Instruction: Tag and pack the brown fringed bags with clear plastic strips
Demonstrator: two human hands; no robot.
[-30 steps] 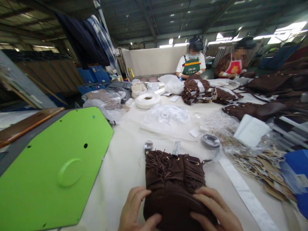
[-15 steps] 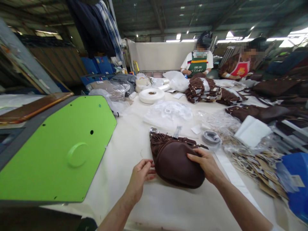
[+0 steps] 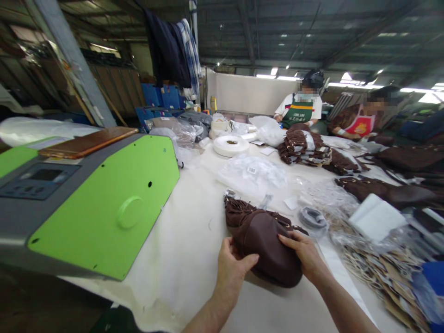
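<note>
A dark brown leather bag (image 3: 268, 243) lies on the white-covered table (image 3: 187, 231), its rounded bottom facing me and its gathered, fringed top pointing away. My left hand (image 3: 233, 273) grips its left side, thumb on the upper surface and fingers tucked along the edge. On the opposite side, my right hand (image 3: 307, 254) holds the bag with the thumb on top; its other fingers are partly hidden behind it. Just beyond the bag lie a small clear plastic piece (image 3: 265, 202) and a coiled grey strap (image 3: 313, 218) in plastic.
To the left stands a green and grey machine (image 3: 114, 212) with a brown flat case (image 3: 88, 142) on top. Further back are a white tape roll (image 3: 231, 145), clear plastic bags (image 3: 252, 175) and stacked brown bags (image 3: 304, 145). Brown tags (image 3: 385, 273) pile up at right. Two people work opposite.
My left hand has moved from beside the bag onto its left side and closed on it. My right hand keeps its hold. The camera view has turned left.
</note>
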